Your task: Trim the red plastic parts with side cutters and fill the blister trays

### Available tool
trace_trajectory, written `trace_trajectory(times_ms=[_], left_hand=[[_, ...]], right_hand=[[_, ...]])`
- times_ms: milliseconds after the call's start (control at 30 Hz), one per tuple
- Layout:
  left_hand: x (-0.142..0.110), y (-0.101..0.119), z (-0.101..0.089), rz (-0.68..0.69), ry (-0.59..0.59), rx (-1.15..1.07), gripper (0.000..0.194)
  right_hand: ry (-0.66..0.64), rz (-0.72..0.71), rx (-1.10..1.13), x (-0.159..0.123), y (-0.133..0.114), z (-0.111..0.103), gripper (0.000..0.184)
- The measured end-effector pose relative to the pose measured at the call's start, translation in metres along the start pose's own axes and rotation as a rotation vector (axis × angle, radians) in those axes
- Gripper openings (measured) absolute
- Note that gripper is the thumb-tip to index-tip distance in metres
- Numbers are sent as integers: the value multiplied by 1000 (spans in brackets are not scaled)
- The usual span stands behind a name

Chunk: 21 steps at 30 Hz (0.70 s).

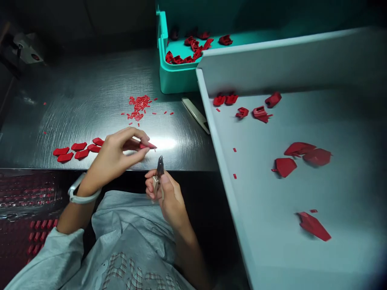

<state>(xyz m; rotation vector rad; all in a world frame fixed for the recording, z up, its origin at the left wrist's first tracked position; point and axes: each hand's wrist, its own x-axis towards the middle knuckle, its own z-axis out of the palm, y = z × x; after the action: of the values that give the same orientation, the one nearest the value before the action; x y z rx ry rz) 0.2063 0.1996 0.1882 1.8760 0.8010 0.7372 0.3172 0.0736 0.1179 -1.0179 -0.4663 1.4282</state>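
Two hands: both mine, held up at the near edge of the table, just apart from each other.

Left hand (113,159): closed in a pinch, thumb and fingertips gripping a small red plastic part (147,146).

Right hand (169,197): curled around the handles of small side cutters (160,167), their dark jaws pointing up and just beside the red part.

Left wrist: a white wristband (79,194) around it, below it a grey sleeve (45,257).

Steel table (75,84): a row of red strips (75,149) lies beside my left hand, and a heap of tiny red bits (139,106) sits farther off, with a few strays around it.

Beside the heap: a flat cream stick (195,114), partly under the edge of the pale tray.

Teal bin (172,78): at the back, holding a jumble of red plastic pieces (189,50).

Pale tray (229,201): on my right, its floor carrying larger red plastic parts (298,149) and small red chips (234,150).

Lower left: rows of dark red pieces (39,233) below the table edge, too dim to make out clearly.
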Motion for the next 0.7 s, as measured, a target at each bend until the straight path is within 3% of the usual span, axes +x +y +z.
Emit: trace_trajectory(times_ms=[133,267,433,500,600,700], left_hand=[[-35,2,24,69,124,-53,13],[-53,0,33,109,178,-59,14],[-53,5,19,-89,35,-159,18],[-52,6,15,-121,25,-190,16],[-53,4,18,-141,179,-327,17],[-56,1,25,-165,338,-432,19]], right_hand=[[54,-54,233,5,-2,11,42],[96,-98,193,2,-10,7,31],[51,-138,-92,-3,-17,-5,25],[39,-164,-95,-4,-19,-5,24],[36,-201,-22,-8,-19,-1,31],[-7,-203,-100,-18,-15,4,44]])
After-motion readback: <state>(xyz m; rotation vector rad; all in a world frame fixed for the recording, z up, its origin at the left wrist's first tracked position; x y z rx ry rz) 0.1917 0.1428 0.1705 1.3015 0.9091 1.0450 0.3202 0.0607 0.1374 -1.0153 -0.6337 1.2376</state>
